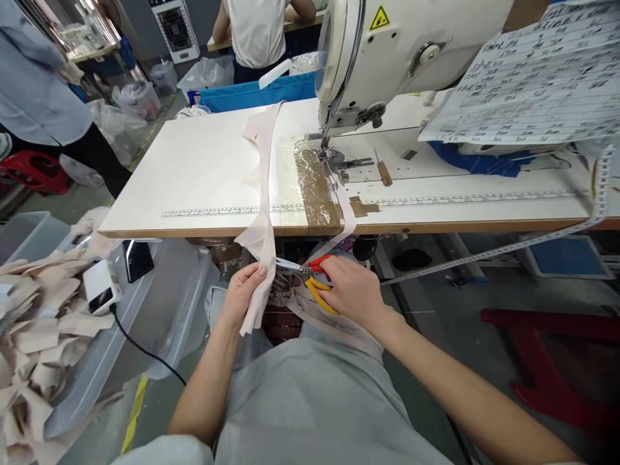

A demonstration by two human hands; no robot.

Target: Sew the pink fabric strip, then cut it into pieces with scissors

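My left hand [246,294] pinches a pale pink fabric piece [264,174] just beyond the front edge of the sewing table. The fabric runs back across the white tabletop, and its lower end hangs below my fingers. In my right hand [356,290] is a pair of scissors [317,274] with one red and one yellow handle. Their blades point left and meet the fabric's edge beside my left fingers; whether they cut it I cannot tell. A narrow pale strip [345,210] comes from under the presser foot and drops over the table edge toward my lap.
The sewing machine [387,58] stands at the table's back. A small wooden-handled tool [383,169] lies beside it, and a written sheet [537,77] hangs at right. Left are a plastic bin [145,310], a fabric pile [39,329] and a white device [101,286]. Two people are nearby.
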